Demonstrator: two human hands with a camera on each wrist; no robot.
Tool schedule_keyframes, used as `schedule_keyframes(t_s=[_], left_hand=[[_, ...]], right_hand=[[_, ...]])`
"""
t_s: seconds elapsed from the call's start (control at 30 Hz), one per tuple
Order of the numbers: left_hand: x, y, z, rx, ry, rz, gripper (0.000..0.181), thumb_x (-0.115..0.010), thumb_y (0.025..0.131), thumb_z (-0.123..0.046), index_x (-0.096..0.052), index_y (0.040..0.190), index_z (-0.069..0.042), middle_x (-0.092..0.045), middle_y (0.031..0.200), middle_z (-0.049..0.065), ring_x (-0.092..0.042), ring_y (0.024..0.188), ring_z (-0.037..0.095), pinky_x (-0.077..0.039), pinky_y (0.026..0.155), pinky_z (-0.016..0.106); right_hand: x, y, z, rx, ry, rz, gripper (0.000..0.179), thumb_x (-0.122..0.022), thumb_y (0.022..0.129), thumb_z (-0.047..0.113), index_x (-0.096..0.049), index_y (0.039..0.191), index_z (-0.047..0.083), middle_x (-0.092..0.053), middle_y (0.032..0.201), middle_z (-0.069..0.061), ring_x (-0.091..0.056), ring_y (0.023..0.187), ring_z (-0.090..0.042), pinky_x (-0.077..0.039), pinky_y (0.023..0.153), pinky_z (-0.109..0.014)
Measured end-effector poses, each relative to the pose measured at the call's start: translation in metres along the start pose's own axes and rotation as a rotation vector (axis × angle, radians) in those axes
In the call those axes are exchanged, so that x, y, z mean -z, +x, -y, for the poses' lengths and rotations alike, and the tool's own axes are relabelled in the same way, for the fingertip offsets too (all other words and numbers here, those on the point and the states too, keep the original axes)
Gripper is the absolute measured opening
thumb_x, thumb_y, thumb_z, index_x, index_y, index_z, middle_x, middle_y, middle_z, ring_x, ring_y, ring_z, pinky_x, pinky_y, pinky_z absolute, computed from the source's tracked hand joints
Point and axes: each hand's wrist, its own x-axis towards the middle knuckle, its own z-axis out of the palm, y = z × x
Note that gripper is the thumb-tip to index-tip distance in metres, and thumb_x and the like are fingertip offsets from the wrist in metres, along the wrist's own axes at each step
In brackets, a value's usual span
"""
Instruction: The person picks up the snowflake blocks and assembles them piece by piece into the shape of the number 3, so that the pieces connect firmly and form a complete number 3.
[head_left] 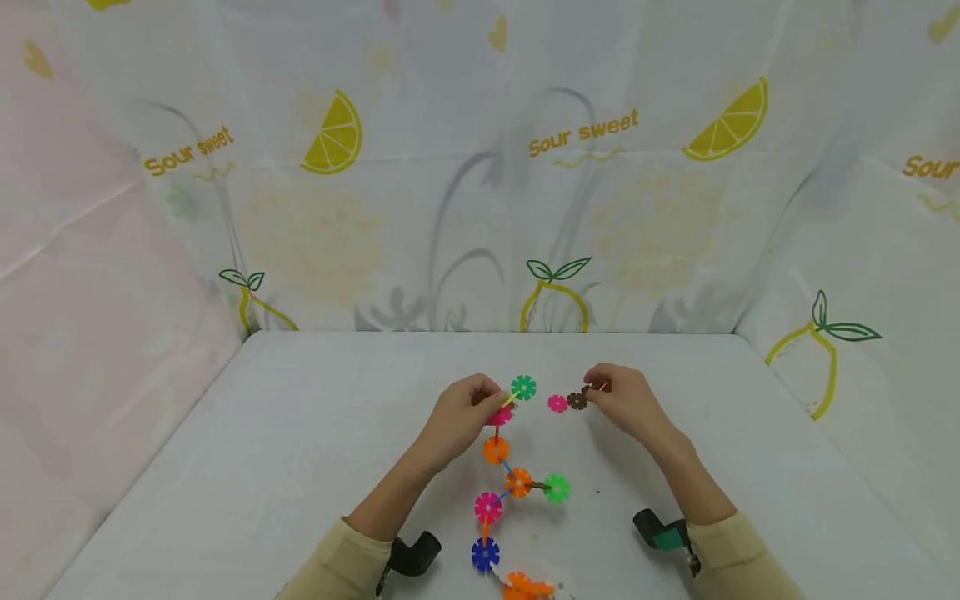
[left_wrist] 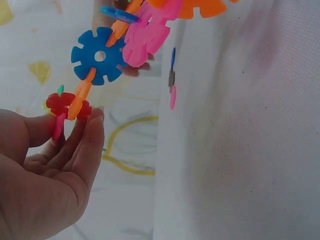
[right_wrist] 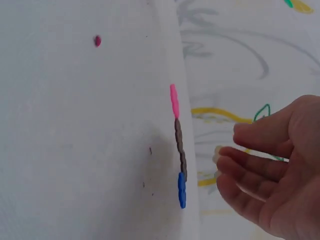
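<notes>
A chain of flower-shaped plastic linking discs [head_left: 496, 450] in orange, pink, green, blue and other colours stretches from my left hand [head_left: 468, 417] toward the near edge. The fingertips and thumb of that hand pinch the chain's far end, near a red disc [left_wrist: 61, 104] in the left wrist view. A teal-green disc [head_left: 523, 387] sticks out past the fingers. My right hand [head_left: 626, 404] has loosely bent fingers and nothing between them. Below and beside it, loose discs lie flat on the table: a pink one [right_wrist: 174, 100], brown ones [right_wrist: 180, 145] and a blue one [right_wrist: 182, 190].
The white table [head_left: 300, 450] ends at a printed cloth backdrop [head_left: 420, 208] with lemon drawings. Black wrist-worn devices sit near both forearms, one left [head_left: 416, 554] and one right [head_left: 662, 532]. A small dark pink bit [right_wrist: 97, 41] and tiny specks lie on the tabletop.
</notes>
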Motion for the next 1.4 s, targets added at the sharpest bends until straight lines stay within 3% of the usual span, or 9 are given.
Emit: schedule_keyframes(t_s=[0.1, 0.23, 0.33, 0.5, 0.57, 0.83, 1.0, 1.2, 1.4], left_hand=[[0.0, 0.0, 0.001, 0.013, -0.053, 0.024, 0.019, -0.056, 0.102, -0.024, -0.061, 0.103, -0.006, -0.075, 0.101, 0.013, -0.072, 0.093, 0.03, -0.059, 0.085, 0.033], [0.001, 0.002, 0.0, 0.01, -0.099, 0.017, 0.02, -0.056, 0.101, -0.024, -0.06, 0.106, -0.004, -0.074, 0.1, 0.015, -0.073, 0.091, 0.027, -0.06, 0.084, 0.031], [0.002, 0.003, -0.001, 0.014, -0.115, -0.008, 0.022, -0.058, 0.1, -0.026, -0.061, 0.109, -0.006, -0.072, 0.096, 0.011, -0.073, 0.088, 0.024, -0.06, 0.083, 0.032], [0.002, 0.003, -0.002, 0.018, -0.125, -0.018, 0.025, -0.062, 0.098, -0.032, -0.064, 0.11, -0.01, -0.069, 0.093, 0.009, -0.071, 0.092, 0.035, -0.059, 0.082, 0.032], [0.002, 0.003, -0.002, 0.013, -0.111, -0.024, 0.026, -0.063, 0.097, -0.035, -0.066, 0.109, -0.012, -0.069, 0.092, 0.008, -0.071, 0.088, 0.033, -0.058, 0.081, 0.033], [0.004, 0.003, -0.001, -0.01, -0.11, -0.029, 0.024, -0.064, 0.096, -0.033, -0.07, 0.11, -0.014, -0.069, 0.093, 0.007, -0.07, 0.078, 0.017, -0.056, 0.08, 0.032], [0.004, 0.003, -0.001, -0.02, -0.135, -0.021, 0.024, -0.065, 0.096, -0.032, -0.07, 0.109, -0.014, -0.072, 0.095, 0.008, -0.073, 0.085, 0.021, -0.057, 0.083, 0.03], [0.003, 0.003, -0.001, -0.034, -0.139, -0.033, 0.021, -0.064, 0.097, -0.03, -0.071, 0.106, -0.013, -0.074, 0.096, 0.009, -0.071, 0.093, 0.028, -0.056, 0.078, 0.028], [0.003, 0.004, 0.0, -0.022, -0.12, -0.067, 0.02, -0.063, 0.097, -0.027, -0.071, 0.106, -0.011, -0.072, 0.099, 0.011, -0.072, 0.09, 0.021, -0.054, 0.075, 0.026]], right_hand=[[0.0, 0.0, -0.006, -0.039, -0.1, 0.034, 0.024, -0.063, 0.085, 0.001, -0.068, 0.109, -0.003, -0.07, 0.102, -0.019, -0.064, 0.092, -0.03, -0.054, 0.078, -0.043], [0.001, -0.002, -0.011, -0.065, -0.211, 0.107, 0.031, -0.063, 0.081, -0.001, -0.067, 0.112, -0.004, -0.066, 0.106, -0.023, -0.063, 0.097, -0.036, -0.052, 0.086, -0.052], [0.001, -0.002, -0.013, -0.066, -0.24, 0.137, 0.033, -0.063, 0.079, -0.003, -0.068, 0.111, -0.005, -0.065, 0.102, -0.021, -0.062, 0.093, -0.034, -0.052, 0.084, -0.051], [-0.001, -0.002, -0.016, -0.079, -0.243, 0.152, 0.026, -0.065, 0.08, -0.003, -0.069, 0.106, -0.004, -0.063, 0.097, -0.018, -0.059, 0.086, -0.029, -0.052, 0.078, -0.046], [-0.001, -0.001, -0.015, -0.077, -0.241, 0.155, 0.023, -0.066, 0.079, -0.003, -0.069, 0.103, -0.004, -0.063, 0.094, -0.018, -0.058, 0.083, -0.028, -0.052, 0.075, -0.044], [-0.002, -0.001, -0.018, -0.106, -0.161, 0.173, 0.018, -0.065, 0.078, -0.007, -0.068, 0.094, 0.0, -0.061, 0.084, -0.011, -0.053, 0.076, -0.022, -0.045, 0.062, -0.03], [0.002, 0.0, -0.017, -0.055, -0.101, 0.157, 0.013, -0.061, 0.079, -0.008, -0.068, 0.085, 0.002, -0.061, 0.08, -0.009, -0.051, 0.075, -0.02, -0.043, 0.062, -0.029], [0.007, 0.001, -0.012, 0.019, -0.017, 0.115, 0.005, -0.065, 0.086, -0.002, -0.066, 0.088, 0.002, -0.064, 0.082, -0.007, -0.054, 0.076, -0.019, -0.047, 0.066, -0.029], [0.007, 0.002, -0.005, 0.066, 0.06, 0.063, 0.007, -0.066, 0.087, -0.001, -0.067, 0.089, 0.005, -0.067, 0.084, -0.007, -0.06, 0.08, -0.019, -0.05, 0.069, -0.031]])
